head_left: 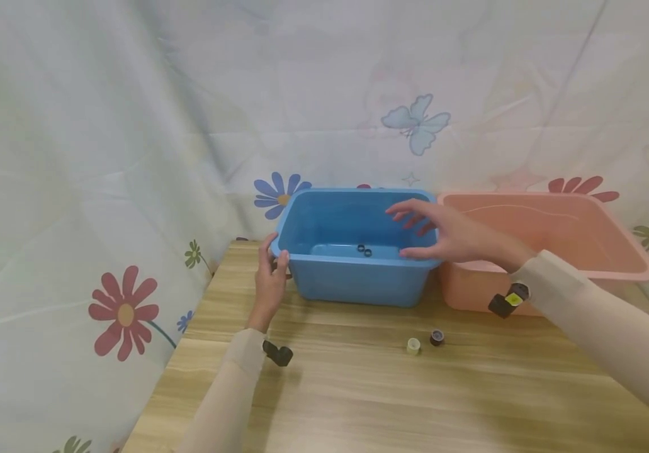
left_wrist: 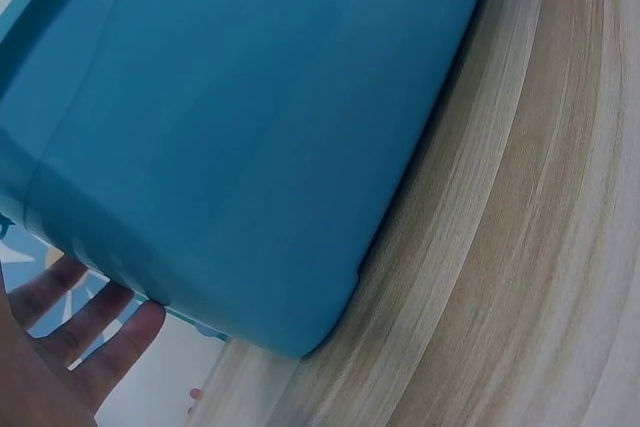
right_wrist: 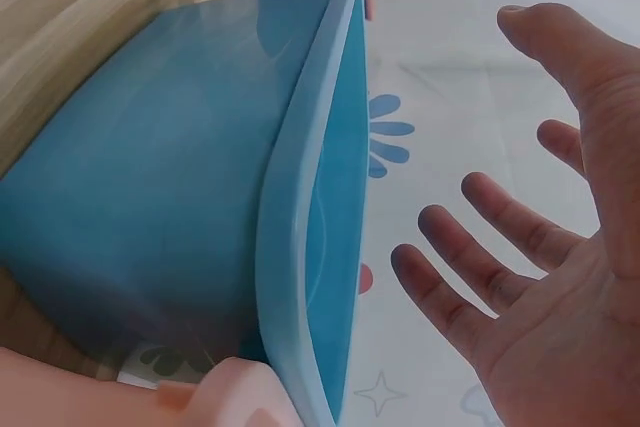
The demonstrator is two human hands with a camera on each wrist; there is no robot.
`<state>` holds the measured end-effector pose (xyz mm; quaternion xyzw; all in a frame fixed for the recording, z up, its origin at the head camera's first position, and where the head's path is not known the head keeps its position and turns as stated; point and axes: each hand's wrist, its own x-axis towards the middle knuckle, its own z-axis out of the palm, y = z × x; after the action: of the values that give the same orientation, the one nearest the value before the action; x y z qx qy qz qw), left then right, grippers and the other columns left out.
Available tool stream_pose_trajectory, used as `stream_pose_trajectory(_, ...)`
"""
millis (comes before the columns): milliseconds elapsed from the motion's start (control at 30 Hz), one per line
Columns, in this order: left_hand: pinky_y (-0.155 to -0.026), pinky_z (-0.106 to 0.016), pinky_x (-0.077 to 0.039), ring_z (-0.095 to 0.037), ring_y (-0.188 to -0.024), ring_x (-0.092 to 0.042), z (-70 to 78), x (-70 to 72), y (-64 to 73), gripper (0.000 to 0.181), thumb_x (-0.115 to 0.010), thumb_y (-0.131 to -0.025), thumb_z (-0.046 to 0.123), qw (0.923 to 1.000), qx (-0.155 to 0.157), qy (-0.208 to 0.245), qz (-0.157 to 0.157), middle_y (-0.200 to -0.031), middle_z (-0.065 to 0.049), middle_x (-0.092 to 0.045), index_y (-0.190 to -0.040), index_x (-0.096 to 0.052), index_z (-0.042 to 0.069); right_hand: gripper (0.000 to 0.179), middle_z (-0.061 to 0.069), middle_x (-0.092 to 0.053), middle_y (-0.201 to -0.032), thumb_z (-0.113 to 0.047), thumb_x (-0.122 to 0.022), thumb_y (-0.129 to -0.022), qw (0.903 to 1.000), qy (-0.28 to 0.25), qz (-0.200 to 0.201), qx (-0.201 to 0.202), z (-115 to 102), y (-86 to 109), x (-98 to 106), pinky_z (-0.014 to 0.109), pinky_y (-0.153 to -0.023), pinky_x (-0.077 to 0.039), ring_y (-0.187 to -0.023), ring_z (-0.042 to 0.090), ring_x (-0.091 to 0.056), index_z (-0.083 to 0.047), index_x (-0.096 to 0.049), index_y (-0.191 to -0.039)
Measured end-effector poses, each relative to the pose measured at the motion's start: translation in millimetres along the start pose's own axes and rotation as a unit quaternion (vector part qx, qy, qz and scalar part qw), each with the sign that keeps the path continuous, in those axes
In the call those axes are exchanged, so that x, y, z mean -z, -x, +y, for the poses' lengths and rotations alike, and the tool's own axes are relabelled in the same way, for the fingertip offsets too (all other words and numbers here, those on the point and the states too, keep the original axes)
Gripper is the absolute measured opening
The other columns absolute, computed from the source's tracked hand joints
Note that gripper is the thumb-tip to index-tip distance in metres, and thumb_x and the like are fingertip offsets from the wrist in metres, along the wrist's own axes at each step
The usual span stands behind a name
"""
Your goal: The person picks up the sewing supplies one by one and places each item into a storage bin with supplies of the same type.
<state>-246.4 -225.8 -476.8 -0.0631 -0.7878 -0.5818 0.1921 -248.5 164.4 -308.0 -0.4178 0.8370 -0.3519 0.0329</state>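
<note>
A blue plastic bin (head_left: 358, 280) stands on the wooden table. My left hand (head_left: 270, 283) grips its front left corner at the rim; in the left wrist view the fingers (left_wrist: 115, 342) touch the bin wall just below the rim. Over the bin's right side hovers my right hand (head_left: 449, 233), fingers spread and slightly bent, with nothing in it. The right wrist view shows that hand's palm (right_wrist: 560, 337) bare, apart from the bin's rim (right_wrist: 285, 197). Two small dark rings (head_left: 364, 250) lie on the bin's floor.
A pink bin (head_left: 551, 274) stands close against the blue bin's right side. In front of the bins lie a small cream cap-like piece (head_left: 413, 346) and a dark one (head_left: 437, 337) on the table (head_left: 358, 402). A flowered curtain (head_left: 313, 94) hangs behind.
</note>
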Motion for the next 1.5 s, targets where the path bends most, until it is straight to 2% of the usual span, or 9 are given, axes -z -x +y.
stream_pose_trajectory(133,-0.084,-0.067,-0.055,-0.037,-0.12,-0.06,-0.5,-0.2,0.6,0.054,-0.049,-0.107,0.048,1.0,0.001,0.001,-0.002,-0.152,-0.016,-0.05,-0.156,-0.031,0.036,0.067,-0.005,-0.057,-0.139,-0.031,-0.083,-0.089,1.0,0.002,0.007,0.001,-2,8.7,-2,0.049,-0.099,-0.054,-0.119,0.016,-0.059,-0.026,-0.05,-0.147)
stream_pose_trajectory(233,-0.084,-0.067,-0.055,-0.037,-0.119,-0.061,-0.9,-0.5,0.7,0.052,-0.049,-0.107,0.048,1.0,0.001,0.0,-0.001,-0.152,-0.016,-0.05,-0.155,-0.032,0.039,0.068,-0.005,-0.057,-0.139,-0.03,-0.084,-0.088,0.9998,0.006,0.017,0.006,-4,14.4,-3,0.05,-0.098,-0.054,-0.119,0.016,-0.058,-0.026,-0.05,-0.147)
stream_pose_trajectory(433,-0.082,-0.065,-0.056,-0.037,-0.118,-0.061,-2.5,-1.1,0.5,0.052,-0.049,-0.107,0.046,1.0,-0.005,-0.001,0.001,-0.151,-0.016,-0.051,-0.156,-0.032,0.037,0.07,-0.001,-0.06,-0.138,-0.024,-0.086,-0.085,0.9985,0.028,0.039,0.028,-6,25.8,-5,0.046,-0.092,-0.057,-0.117,0.017,-0.061,-0.019,-0.052,-0.146)
stream_pose_trajectory(567,-0.083,-0.064,-0.057,-0.036,-0.118,-0.061,-3.3,-1.4,1.4,0.051,-0.05,-0.107,0.048,1.0,-0.001,-0.001,0.003,-0.151,-0.015,-0.051,-0.154,-0.033,0.042,0.07,-0.002,-0.062,-0.136,-0.021,-0.087,-0.084,0.9979,0.027,0.052,0.029,-5,34.6,-7,0.047,-0.089,-0.058,-0.115,0.017,-0.062,-0.018,-0.053,-0.145)
stream_pose_trajectory(733,-0.083,-0.064,-0.057,-0.035,-0.118,-0.061,-4.0,-1.8,1.8,0.051,-0.049,-0.107,0.049,1.0,0.002,-0.003,0.006,-0.15,-0.015,-0.052,-0.154,-0.032,0.043,0.07,-0.003,-0.063,-0.135,-0.019,-0.088,-0.083,0.9975,0.015,0.064,0.025,-6,46.4,-11,0.04,-0.09,-0.059,-0.113,0.016,-0.062,-0.019,-0.054,-0.144)
stream_pose_trajectory(900,-0.083,-0.065,-0.057,-0.035,-0.118,-0.062,-2.8,-2.6,1.4,0.052,-0.049,-0.107,0.047,1.0,0.0,-0.007,0.005,-0.151,-0.015,-0.052,-0.156,-0.031,0.039,0.069,-0.005,-0.064,-0.133,-0.017,-0.088,-0.083,0.9958,0.023,0.084,0.026,-4,58.5,-19,0.038,-0.089,-0.059,-0.112,0.017,-0.063,-0.021,-0.056,-0.143)
stream_pose_trajectory(1133,-0.083,-0.064,-0.057,-0.035,-0.118,-0.061,-2.4,-2.3,0.2,0.052,-0.049,-0.107,0.047,1.0,-0.001,-0.003,0.006,-0.15,-0.017,-0.052,-0.156,-0.032,0.039,0.07,-0.007,-0.065,-0.132,-0.019,-0.091,-0.08,0.995,0.03,0.093,0.022,0,75.4,-33,0.041,-0.089,-0.059,-0.11,0.015,-0.064,-0.023,-0.057,-0.141)
stream_pose_trajectory(1333,-0.082,-0.061,-0.058,-0.034,-0.114,-0.063,-2.1,-2.0,-0.7,0.052,-0.049,-0.107,0.047,0.9999,-0.006,-0.006,0.008,-0.145,-0.021,-0.055,-0.155,-0.032,0.04,0.068,0.001,-0.066,-0.129,-0.015,-0.091,-0.079,0.9943,0.02,0.099,0.033,9,88.4,-49,0.039,-0.087,-0.06,-0.109,0.016,-0.063,-0.015,-0.059,-0.14)
stream_pose_trajectory(1500,-0.083,-0.063,-0.057,-0.035,-0.114,-0.062,-1.3,-2.4,-1.1,0.051,-0.049,-0.107,0.047,0.9999,-0.002,-0.007,0.007,-0.146,-0.021,-0.054,-0.155,-0.032,0.042,0.066,-0.003,-0.065,-0.127,-0.012,-0.091,-0.079,0.9939,0.011,0.104,0.033,18,98.7,-61,0.037,-0.086,-0.06,-0.107,0.01,-0.063,-0.014,-0.06,-0.138)
